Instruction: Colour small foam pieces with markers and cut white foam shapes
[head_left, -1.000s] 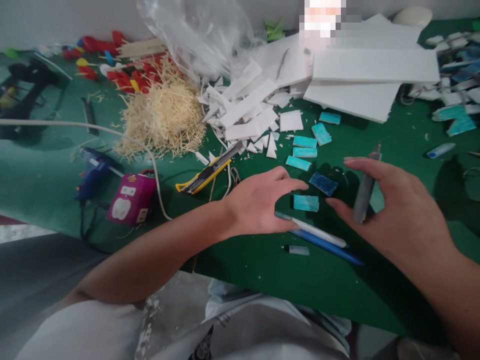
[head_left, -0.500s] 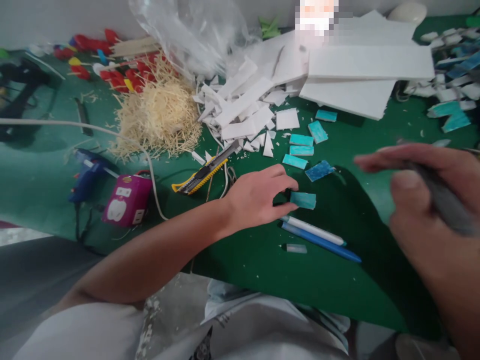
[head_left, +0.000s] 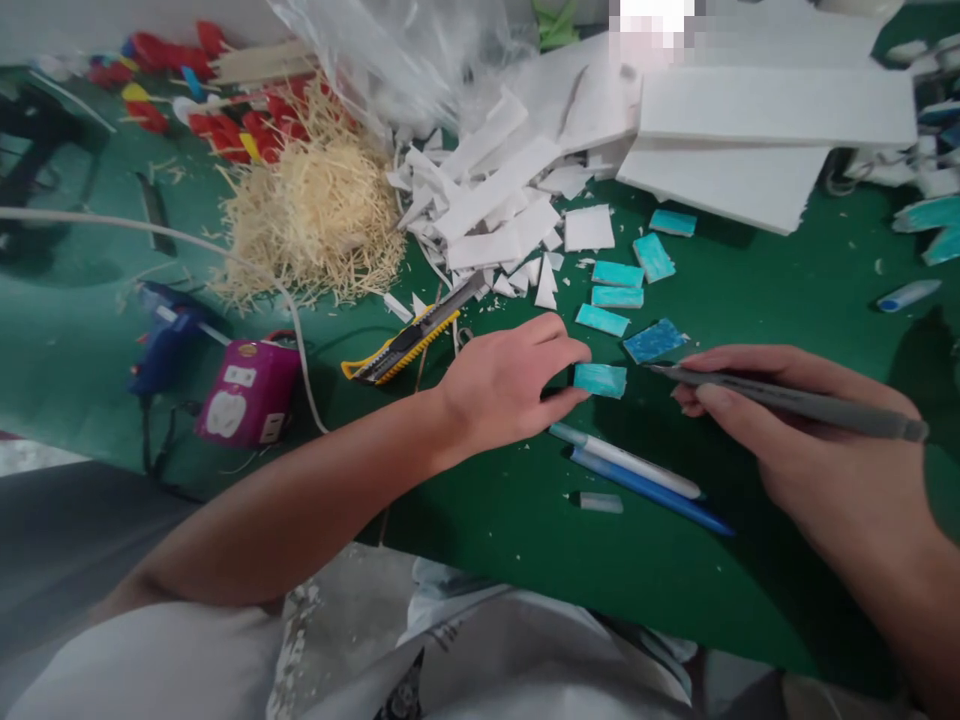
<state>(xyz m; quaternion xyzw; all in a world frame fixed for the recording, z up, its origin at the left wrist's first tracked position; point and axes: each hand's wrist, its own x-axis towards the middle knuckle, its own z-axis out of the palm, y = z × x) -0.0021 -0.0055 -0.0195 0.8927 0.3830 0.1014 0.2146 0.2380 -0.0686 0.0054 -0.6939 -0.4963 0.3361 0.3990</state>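
Between the thumb and fingers of my left hand (head_left: pixel 510 385) is a small turquoise foam piece (head_left: pixel 600 380), gripped at its left end and low over the table. My right hand (head_left: pixel 832 450) is closed around a grey pen (head_left: pixel 795 397), its tip pointing left, a little right of that piece. A darker blue foam piece (head_left: pixel 655 341) lies just above the pen tip. Several other turquoise pieces (head_left: pixel 617 275) are scattered beyond it. Nearer to me, a white marker (head_left: pixel 645 468) and a blue marker (head_left: pixel 652 490) lie side by side, with a small clear cap (head_left: pixel 600 502) below them.
A yellow utility knife (head_left: pixel 409 345) lies left of my left hand. Behind are white foam scraps (head_left: pixel 495 200), foam sheets (head_left: pixel 772 105) and wood shavings (head_left: pixel 322 215). At left sit a blue glue gun (head_left: pixel 165 335), a magenta power adapter (head_left: pixel 247 390) and a white cable (head_left: pixel 296 330).
My right hand has come left and lower, bringing the pen tip near the turquoise piece. My left hand keeps its hold on that piece. The view has shifted slightly.
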